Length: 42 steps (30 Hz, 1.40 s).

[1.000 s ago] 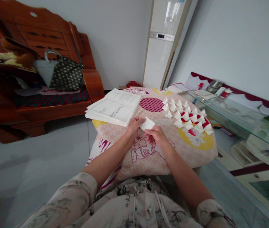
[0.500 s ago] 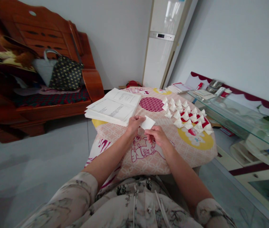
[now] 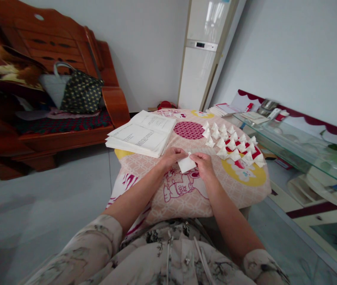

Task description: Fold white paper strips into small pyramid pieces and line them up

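Observation:
A small folded square of white paper (image 3: 187, 164) is held between both hands, just over the cloth-covered table. My left hand (image 3: 172, 156) pinches its upper left side between thumb and fingers. At its upper right edge, my right hand (image 3: 203, 163) grips it the same way. Beyond the hands, to the left, lies a thick stack of printed sheets (image 3: 144, 132). Several small folded white paper pyramids (image 3: 234, 145) stand in rows on the table's right side.
A patterned tablecloth (image 3: 156, 198) covers the table. To the right is a glass-topped cabinet (image 3: 299, 148) with cups and papers on it. A wooden bench (image 3: 116, 105) with bags (image 3: 82, 93) stands at left, and a tall white air conditioner (image 3: 198, 75) behind.
The folded paper has turned and come slightly nearer, now hanging below the fingers. My right hand has moved up and to the right, onto the paper's upper edge; my left hand shifted slightly right.

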### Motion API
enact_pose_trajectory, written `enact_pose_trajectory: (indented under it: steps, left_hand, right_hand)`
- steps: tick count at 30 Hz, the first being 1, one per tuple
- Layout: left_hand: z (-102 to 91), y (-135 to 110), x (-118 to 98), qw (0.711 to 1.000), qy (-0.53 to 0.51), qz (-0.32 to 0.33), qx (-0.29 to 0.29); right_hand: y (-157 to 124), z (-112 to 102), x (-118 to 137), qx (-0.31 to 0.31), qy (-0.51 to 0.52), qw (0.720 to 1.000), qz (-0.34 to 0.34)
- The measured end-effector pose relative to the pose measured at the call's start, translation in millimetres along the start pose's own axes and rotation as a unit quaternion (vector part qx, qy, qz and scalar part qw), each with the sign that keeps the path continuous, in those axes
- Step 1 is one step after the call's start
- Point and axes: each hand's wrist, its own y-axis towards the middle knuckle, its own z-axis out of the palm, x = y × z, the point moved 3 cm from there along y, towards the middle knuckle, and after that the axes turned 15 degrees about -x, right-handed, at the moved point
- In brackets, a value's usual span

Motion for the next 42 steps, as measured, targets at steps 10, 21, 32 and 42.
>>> enact_pose_trajectory:
  steps: [10,21,32,42]
  left_hand:
    - [0.3,2,0,1.0,-0.01,-0.003,0.001]
    - [3.6,0,-4,0.999,-0.015,0.03,-0.008]
    - [3.3,5,5,0.998,-0.054,-0.014,0.01]
    - [1.2,7,4,0.998,-0.045,-0.025,-0.032]
  right_hand:
    - [9,-7,-3,-0.081,0.028,0.996,-0.021]
    - [10,-8,-5,-0.112,0.041,0.992,-0.033]
    - [8,-9,-1,-0.15,0.055,0.987,-0.026]
    - [1,-7,6,-0.068,0.063,0.994,0.051]
